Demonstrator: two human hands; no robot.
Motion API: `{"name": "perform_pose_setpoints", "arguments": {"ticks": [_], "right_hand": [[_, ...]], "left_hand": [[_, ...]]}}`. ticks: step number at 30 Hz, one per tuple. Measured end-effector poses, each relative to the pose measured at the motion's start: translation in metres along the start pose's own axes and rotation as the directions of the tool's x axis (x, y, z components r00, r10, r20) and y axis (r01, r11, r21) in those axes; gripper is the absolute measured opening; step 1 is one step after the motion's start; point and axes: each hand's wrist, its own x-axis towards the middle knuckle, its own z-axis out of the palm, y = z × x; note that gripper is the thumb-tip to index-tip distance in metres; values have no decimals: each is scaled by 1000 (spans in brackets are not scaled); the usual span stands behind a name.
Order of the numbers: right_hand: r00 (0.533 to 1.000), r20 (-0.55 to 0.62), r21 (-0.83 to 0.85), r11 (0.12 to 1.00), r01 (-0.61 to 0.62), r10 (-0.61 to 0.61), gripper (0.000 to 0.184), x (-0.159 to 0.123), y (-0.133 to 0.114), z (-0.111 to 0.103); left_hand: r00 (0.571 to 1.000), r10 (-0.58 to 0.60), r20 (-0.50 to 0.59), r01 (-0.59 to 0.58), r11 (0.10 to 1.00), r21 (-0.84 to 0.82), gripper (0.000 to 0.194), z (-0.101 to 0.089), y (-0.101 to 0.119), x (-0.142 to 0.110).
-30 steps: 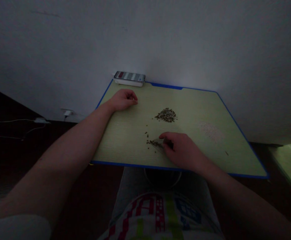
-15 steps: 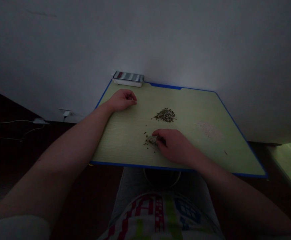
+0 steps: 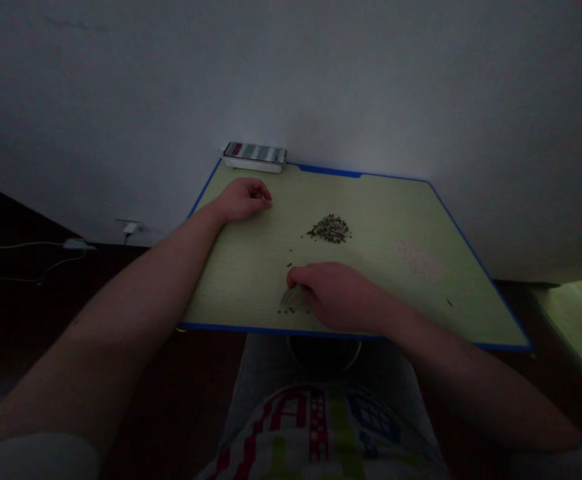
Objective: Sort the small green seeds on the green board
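Observation:
My right hand [image 3: 338,293] is closed on a clear protractor [image 3: 293,297], which lies flat or nearly so near the front edge of the pale green tabletop [image 3: 241,280]. Several small dark beans [image 3: 291,311] are scattered along the protractor's near side. Beyond it sits a mixed pile [image 3: 331,229] of dark beans and pale grains. A thin spread of whitish grains [image 3: 419,260] lies to the right. On the left side of the tabletop rests my left hand [image 3: 247,199], its fingers loosely curled, with a gap to the thumb and nothing visible between them.
At the back left corner a phone [image 3: 255,152] lies on a white box [image 3: 253,164]. The table's blue edge [image 3: 331,171] runs along the wall. A dark round container [image 3: 323,353] sits below the front edge, between the legs. A small dark sliver [image 3: 449,303] lies at right.
My right hand has shifted left and slightly nearer the front edge with the protractor. The beans by it have moved toward me. My left hand has stayed in place.

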Motion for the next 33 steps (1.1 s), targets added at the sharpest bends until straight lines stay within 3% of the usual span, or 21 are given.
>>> {"name": "perform_pose_setpoints", "arguments": {"ticks": [3, 5, 8, 10, 14, 16, 21, 25, 33], "right_hand": [[995, 33, 24, 995, 97, -98, 33, 12, -7, -13], [960, 119, 55, 967, 247, -252, 34, 32, -15, -20], [801, 302, 190, 856, 481, -517, 35, 69, -29, -24], [718, 370, 218, 806, 550, -590, 35, 88, -35, -20], [644, 445, 244, 776, 582, -622, 33, 96, -36, -13], [651, 443, 254, 783, 568, -616, 33, 88, -32, -14], [738, 472, 227, 875, 427, -483, 35, 58, -17, -20], [774, 467, 184, 903, 388, -428, 36, 33, -2, -23], [932, 270, 131, 968, 213, -242, 31, -21, 14, -14]], "left_hand": [[1000, 4, -1, -4, 1000, -5, 16, 0, -2, 1], [1000, 6, 2, -6, 1000, -10, 17, 0, -3, 1], [1000, 5, 16, -5, 1000, -22, 20, -1, -4, 1], [1000, 6, 24, -5, 1000, -20, 20, -1, -4, 1], [1000, 21, 17, -21, 1000, -5, 19, -1, -2, 0], [1000, 18, 18, -18, 1000, 4, 19, -1, -2, 0], [1000, 2, 13, -2, 1000, 14, 19, -1, -2, 0], [1000, 5, 17, -5, 1000, 17, 20, -2, -4, 1], [1000, 18, 17, -18, 1000, 3, 21, -3, -10, 3]]}}
